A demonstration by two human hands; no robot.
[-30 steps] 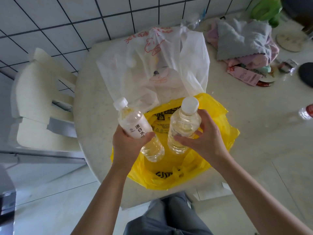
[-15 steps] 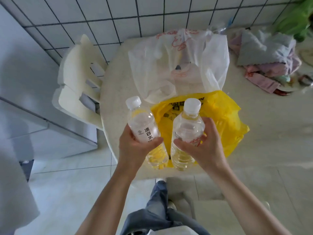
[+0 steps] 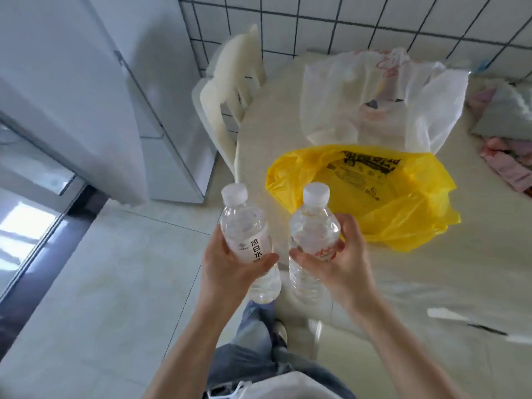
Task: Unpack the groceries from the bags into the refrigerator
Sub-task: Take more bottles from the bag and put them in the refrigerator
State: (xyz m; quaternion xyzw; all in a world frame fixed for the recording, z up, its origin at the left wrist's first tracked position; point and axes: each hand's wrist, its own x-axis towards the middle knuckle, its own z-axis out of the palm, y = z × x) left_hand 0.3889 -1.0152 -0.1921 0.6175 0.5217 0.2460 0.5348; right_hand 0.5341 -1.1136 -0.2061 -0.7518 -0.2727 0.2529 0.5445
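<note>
A: While both hands were loaded, what held what?
B: Left hand gripped one water bottle; right hand the other, near the yellow bag. Presumably one trip to the refrigerator, far left.

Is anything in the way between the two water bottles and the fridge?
Only open floor shows between the clear plastic water bottles and the white refrigerator. Its doors look closed, so they block the way inside.

The white bag hides its contents; the cloth pile, perhaps clothes, is blurred and cut off at right.
</note>
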